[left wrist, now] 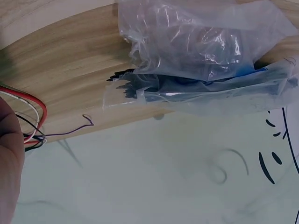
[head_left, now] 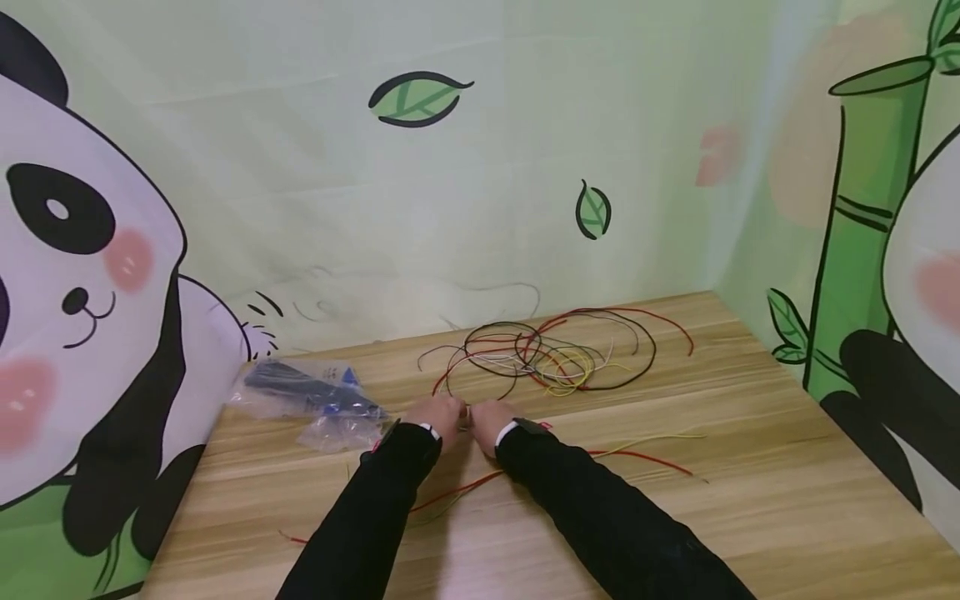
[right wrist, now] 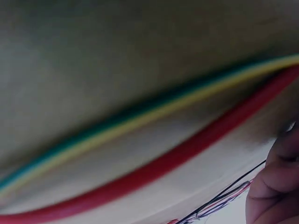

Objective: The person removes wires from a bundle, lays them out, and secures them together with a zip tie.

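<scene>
At mid-table, left hand (head_left: 437, 417) and right hand (head_left: 492, 419) nearly meet, what they hold indiscernible; tangled wires (head_left: 566, 383) lie just beyond, toward the far edge (head_left: 705, 302); wood (head_left: 787, 475) spreads rightward from the right sleeve (head_left: 615, 508).

A wood-grain bench (head_left: 750, 417) in my feed, a tangle of coloured wires (head_left: 528, 358) toward its far side, clear plastic (head_left: 337, 433) around dark pieces (head_left: 307, 385) at left, a red wire (head_left: 652, 458) and a yellow-green wire (head_left: 648, 440) trailing nearer me, partly hidden
</scene>
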The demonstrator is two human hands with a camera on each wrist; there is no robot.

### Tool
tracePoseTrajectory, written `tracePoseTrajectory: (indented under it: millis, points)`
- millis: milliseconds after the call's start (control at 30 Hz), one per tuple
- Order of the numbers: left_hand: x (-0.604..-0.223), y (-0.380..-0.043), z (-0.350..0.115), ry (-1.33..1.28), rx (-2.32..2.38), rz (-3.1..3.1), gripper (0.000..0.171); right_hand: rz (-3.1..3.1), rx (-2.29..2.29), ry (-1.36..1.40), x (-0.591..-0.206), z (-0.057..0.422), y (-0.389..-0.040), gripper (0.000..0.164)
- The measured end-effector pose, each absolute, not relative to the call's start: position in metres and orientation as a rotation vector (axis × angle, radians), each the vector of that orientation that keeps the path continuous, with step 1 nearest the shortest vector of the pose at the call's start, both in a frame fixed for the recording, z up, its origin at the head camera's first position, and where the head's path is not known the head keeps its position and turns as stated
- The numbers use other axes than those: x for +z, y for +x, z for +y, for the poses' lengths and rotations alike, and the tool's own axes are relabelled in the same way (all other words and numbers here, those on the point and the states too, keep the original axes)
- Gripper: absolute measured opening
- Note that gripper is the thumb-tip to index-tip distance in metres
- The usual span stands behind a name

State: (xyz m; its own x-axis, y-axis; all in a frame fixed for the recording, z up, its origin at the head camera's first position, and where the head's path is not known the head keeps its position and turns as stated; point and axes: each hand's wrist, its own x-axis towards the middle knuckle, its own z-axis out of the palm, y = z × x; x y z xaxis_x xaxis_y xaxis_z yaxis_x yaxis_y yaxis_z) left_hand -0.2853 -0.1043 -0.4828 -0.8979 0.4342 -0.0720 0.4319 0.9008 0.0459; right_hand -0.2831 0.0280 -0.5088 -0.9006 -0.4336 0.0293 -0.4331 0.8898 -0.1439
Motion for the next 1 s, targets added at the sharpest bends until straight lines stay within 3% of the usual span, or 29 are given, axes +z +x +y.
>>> tracePoseTrajectory:
  millis: [333,567,667,800,1000]
  points:
    - [-0.488,-0.289,-0.105,0.674,0.034,2.996,0.019,2.947,-0.247,-0.803,-0.497,0.037,-0.280,0.015]
    - [-0.480,-0.285,-0.106,0.656,0.095,3.055,0.017,2.831,-0.732,-0.625,-0.478,0.054,-0.274,0.020]
    - [-0.476,-0.283,-0.107,0.661,0.129,3.078,0.020,2.834,-0.807,-0.591,-0.474,0.063,-0.270,0.020]
    - [-0.477,-0.280,-0.112,0.683,0.145,3.101,0.011,2.848,-0.898,-0.590,-0.468,0.075,-0.261,0.019]
    - [-0.472,-0.271,-0.119,0.720,0.253,3.120,0.019,2.883,-0.946,-0.578,-0.462,0.099,-0.247,0.019]
